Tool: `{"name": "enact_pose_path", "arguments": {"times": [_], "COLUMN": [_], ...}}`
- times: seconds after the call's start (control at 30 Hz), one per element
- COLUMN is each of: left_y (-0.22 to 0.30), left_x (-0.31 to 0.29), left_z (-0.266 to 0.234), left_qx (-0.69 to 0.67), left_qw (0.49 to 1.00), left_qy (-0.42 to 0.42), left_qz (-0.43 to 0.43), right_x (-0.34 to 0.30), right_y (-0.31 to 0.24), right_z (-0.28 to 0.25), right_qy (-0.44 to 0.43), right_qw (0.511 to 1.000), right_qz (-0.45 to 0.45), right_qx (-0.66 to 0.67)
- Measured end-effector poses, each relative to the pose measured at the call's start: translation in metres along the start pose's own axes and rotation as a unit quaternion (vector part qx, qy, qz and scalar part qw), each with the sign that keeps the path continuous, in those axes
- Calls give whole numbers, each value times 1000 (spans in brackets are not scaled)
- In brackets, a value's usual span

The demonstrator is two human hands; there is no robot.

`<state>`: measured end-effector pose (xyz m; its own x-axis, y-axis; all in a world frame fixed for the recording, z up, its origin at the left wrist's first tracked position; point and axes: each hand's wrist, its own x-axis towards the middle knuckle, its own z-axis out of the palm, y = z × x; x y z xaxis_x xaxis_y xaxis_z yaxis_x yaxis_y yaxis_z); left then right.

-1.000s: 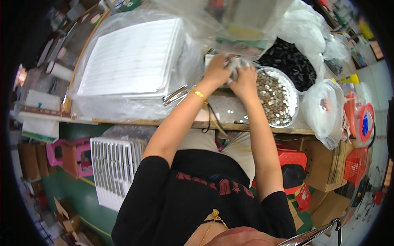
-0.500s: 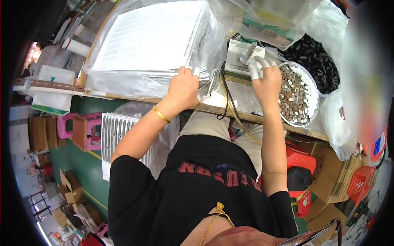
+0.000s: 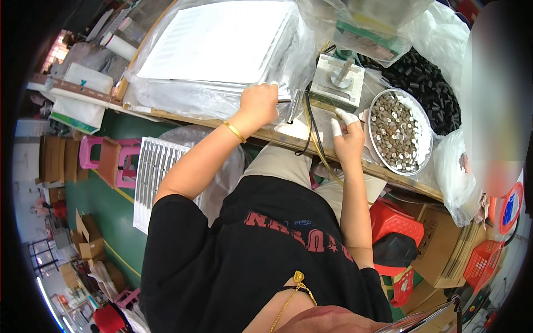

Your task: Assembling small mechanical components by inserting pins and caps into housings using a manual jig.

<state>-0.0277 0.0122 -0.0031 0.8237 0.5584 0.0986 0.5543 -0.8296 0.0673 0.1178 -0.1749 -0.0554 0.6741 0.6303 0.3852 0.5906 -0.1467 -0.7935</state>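
My left hand [image 3: 260, 105], a gold bangle at its wrist, is closed at the near right corner of a plastic-wrapped stack topped with a white sheet [image 3: 216, 41]. Thin silver strips [image 3: 296, 108] lie beside its fingers; what it grips is hidden. My right hand [image 3: 350, 143] hovers by the table edge, white covers on its fingertips, thumb and fingers apart with nothing visible between them. Just beyond it stands a metal block fixture [image 3: 327, 91] with an upright rod [image 3: 345, 70]. To its right sits a round clear bowl [image 3: 375, 150] of small round metal pieces [image 3: 394, 130].
Black short cylinders [image 3: 425, 83] are heaped behind the bowl, next to plastic bags [image 3: 458, 169]. Dark and yellow cables [image 3: 312, 130] hang over the table edge. A white slotted rack [image 3: 149, 191] is below left. A red stool [image 3: 394, 225] and cardboard boxes [image 3: 444, 244] stand lower right.
My right hand has drawn back from the fixture's rod toward the table edge. My left hand has moved slightly right, its fingers more closed. The whole view has shifted a little.
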Motion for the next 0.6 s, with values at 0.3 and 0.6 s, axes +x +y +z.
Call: {"name": "enact_pose_path", "arguments": {"times": [0.3,0.6], "left_y": [13,-22], "left_x": [-27,-140], "left_z": [-45,-29], "left_qx": [-152,-359], "left_qw": [977,913], "left_qy": [114,77], "left_qz": [-93,-179], "right_x": [-1,-3], "right_y": [-2,35], "right_z": [6,-17], "right_qy": [-12,-69], "right_qw": [997,991], "right_qz": [52,110], "right_qx": [59,33]}}
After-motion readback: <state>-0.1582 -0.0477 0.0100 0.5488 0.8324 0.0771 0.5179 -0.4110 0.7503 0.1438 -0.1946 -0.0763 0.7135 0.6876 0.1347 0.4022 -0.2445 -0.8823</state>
